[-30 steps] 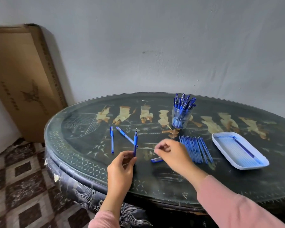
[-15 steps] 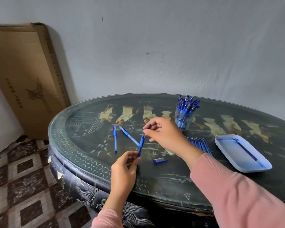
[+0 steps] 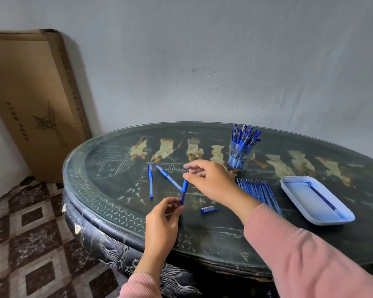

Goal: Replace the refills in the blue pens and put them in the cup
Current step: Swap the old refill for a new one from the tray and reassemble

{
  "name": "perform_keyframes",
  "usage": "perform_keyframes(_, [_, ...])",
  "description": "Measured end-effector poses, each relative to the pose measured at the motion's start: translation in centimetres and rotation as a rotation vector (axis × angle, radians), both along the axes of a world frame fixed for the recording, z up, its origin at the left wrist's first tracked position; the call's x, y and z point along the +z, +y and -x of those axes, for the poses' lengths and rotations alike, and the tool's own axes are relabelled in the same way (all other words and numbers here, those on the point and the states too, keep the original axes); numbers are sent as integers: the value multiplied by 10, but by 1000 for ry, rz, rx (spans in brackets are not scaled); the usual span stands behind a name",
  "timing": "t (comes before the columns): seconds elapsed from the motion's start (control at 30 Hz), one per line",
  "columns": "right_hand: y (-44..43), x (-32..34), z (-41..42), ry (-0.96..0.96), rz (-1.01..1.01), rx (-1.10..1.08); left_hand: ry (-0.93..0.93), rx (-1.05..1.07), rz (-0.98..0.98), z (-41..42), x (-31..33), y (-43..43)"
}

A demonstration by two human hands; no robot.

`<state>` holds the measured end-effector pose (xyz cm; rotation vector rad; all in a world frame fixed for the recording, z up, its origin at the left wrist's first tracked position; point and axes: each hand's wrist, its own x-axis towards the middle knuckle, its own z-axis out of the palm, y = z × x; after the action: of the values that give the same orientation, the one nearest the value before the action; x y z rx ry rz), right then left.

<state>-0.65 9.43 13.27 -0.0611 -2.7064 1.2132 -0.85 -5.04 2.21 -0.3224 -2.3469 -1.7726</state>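
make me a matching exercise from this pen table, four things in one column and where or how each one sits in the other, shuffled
Things:
1. clear round plastic cup
2. white rectangular plastic tray
3. small blue plastic pen cap
4. flat brown cardboard box

Places and states:
A. leans against the grey wall
B. lies flat, just right of the row of blue refills
C. stands upright, packed with blue pens
D. lies loose on the dark round table, right of the left hand

Pairs: 1-C, 2-B, 3-D, 4-A

Home room, ornate lacquered table, patterned tile floor, plaster wall
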Motion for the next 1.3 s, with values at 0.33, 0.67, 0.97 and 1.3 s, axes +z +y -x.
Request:
perform_keyframes(0.33, [-4, -10, -3, 35, 119, -56, -10, 5, -20, 1, -2, 0])
perform_keyframes(0.67, [-6, -13, -5, 50, 166, -70, -11, 9, -14, 1, -2, 0])
perform_keyframes(0.97, [-8, -17, -6, 43, 205, -61, -9, 11, -10, 1, -2, 0])
perform_keyframes(1.3, [-11, -19, -8, 73, 263, -64, -21, 13, -15, 2, -3, 1])
